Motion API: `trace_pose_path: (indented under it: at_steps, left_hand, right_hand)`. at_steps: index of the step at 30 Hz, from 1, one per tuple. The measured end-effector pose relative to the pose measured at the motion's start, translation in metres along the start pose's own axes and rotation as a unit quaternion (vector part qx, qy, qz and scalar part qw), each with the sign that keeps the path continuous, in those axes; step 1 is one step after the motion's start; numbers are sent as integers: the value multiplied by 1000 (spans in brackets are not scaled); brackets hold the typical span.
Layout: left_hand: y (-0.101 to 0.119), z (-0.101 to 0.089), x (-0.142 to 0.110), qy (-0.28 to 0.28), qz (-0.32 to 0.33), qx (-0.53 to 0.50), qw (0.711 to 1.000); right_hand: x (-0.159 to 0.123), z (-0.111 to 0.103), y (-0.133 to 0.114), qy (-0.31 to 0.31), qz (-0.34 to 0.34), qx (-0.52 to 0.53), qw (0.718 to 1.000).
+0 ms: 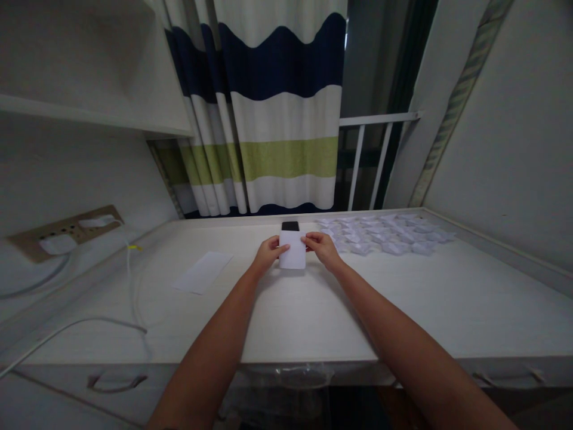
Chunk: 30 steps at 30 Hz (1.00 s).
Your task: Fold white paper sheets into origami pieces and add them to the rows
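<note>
A small white rectangle of paper (pixel 292 254) is held upright above the desk, between my two hands. My left hand (pixel 267 253) pinches its left edge, thumb in front. At the upper right edge, my right hand (pixel 321 247) grips it the same way. Whether the paper is folded or in several layers, I cannot tell. Just behind it a black flat object, like a phone (pixel 290 226), shows its top part; the rest is hidden. A larger white sheet (pixel 203 272) lies flat to the left of my hands.
Several small folded, whitish translucent pieces (pixel 385 232) lie in rows at the back right of the white desk (pixel 308 322). A white cable (pixel 89 320) crosses the left side near a wall socket strip (pixel 67 232). A striped curtain (pixel 286 119) hangs behind.
</note>
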State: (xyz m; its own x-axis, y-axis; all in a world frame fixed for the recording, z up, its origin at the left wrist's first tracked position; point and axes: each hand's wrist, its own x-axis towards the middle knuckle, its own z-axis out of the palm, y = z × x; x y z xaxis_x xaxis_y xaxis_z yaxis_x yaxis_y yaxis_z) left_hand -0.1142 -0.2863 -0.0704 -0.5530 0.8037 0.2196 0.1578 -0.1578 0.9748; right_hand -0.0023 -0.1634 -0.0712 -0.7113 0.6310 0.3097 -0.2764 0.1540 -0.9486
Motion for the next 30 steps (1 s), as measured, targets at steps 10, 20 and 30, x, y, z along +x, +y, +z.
trace_pose_path:
  at_steps: [10,20,30]
  left_hand:
    - [-5,-1,3,-5,16,5,1000]
    - [-5,-2,4,3,24,11,1000]
    - [-7,-2,5,6,21,17,1000]
  right_hand:
    - [1,0,1,-1,4,12,1000]
    - [-3,0,-3,2,32,12,999]
    - [-2,1,-3,11,53,24,998]
